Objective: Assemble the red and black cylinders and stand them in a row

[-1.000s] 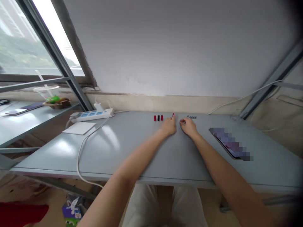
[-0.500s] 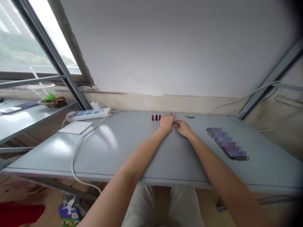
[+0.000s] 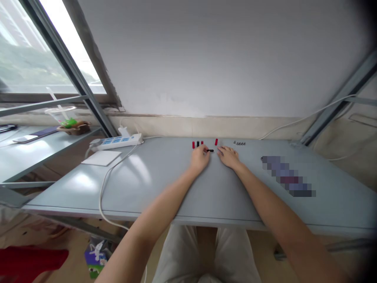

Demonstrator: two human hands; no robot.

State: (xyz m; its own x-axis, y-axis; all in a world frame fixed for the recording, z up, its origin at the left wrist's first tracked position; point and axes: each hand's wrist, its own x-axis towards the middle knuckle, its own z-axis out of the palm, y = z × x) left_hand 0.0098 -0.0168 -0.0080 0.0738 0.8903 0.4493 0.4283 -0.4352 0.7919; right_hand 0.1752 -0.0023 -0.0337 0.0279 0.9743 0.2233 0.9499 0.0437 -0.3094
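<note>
My left hand (image 3: 200, 158) is closed, pinching a small black cylinder (image 3: 210, 150) that lies level and points to the right. My right hand (image 3: 229, 157) rests on the table just right of it, its fingers bent and drawn together. Whatever its fingertips hold, if anything, is too small to make out. Behind my left hand stand a red cylinder (image 3: 193, 144), a black cylinder (image 3: 198, 144) and another red cylinder (image 3: 202, 142) in a row. A separate red cylinder (image 3: 216, 142) leans or lies between and beyond my hands.
Several small metal pieces (image 3: 240, 144) line up right of my right hand. A blurred-out phone-like slab (image 3: 287, 177) lies farther right. To the left are a white power strip (image 3: 120, 142), a white flat square (image 3: 101, 158) and a cable (image 3: 102, 184) crossing the table (image 3: 165, 184).
My left hand has drawn back leftward and toward me with the black cylinder, uncovering the separate red cylinder. My right hand stays nearly in place. The view has shifted slightly.
</note>
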